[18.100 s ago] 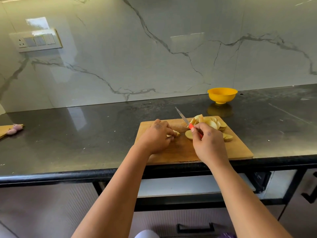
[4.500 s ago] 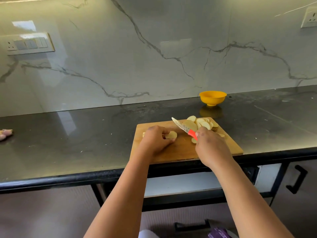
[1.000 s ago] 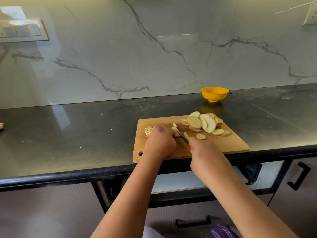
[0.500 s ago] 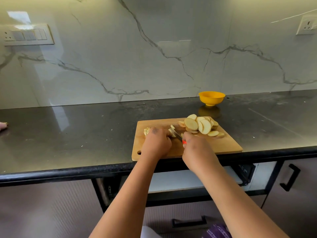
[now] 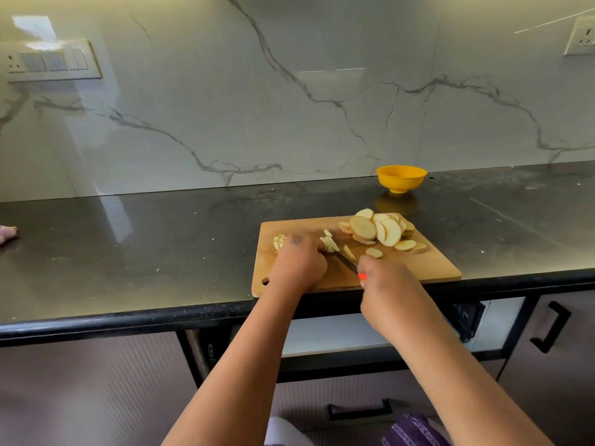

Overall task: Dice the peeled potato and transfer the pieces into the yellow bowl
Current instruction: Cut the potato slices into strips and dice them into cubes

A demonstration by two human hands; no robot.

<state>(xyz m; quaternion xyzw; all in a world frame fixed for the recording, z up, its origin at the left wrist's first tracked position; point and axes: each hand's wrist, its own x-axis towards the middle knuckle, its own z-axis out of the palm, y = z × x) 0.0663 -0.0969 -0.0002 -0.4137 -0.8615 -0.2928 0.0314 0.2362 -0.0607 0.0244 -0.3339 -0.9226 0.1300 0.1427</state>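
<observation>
Your left hand (image 5: pixel 297 263) sits curled over a small stack of potato strips (image 5: pixel 329 244) near the middle of the cutting board (image 5: pixel 418 268), its fingers grasping them against the wood. Your right hand (image 5: pixel 384 281) is clenched around the orange handle of the knife (image 5: pixel 347 260), whose blade lies low across the board just beside the strips; whether the edge is touching them is hard to tell from this angle. Compared with half a second ago, your right hand has drawn slightly back toward the board's front edge, while your left hand has barely shifted. A little heap of diced pieces (image 5: pixel 279 241) lies at the board's far left, partly hidden behind your knuckles. The round potato slices (image 5: pixel 380 230) are piled at the far right corner as before. The yellow bowl (image 5: pixel 401 179) stands on the dark worktop (image 5: pixel 145 246) behind the board, well apart from both hands.
</observation>
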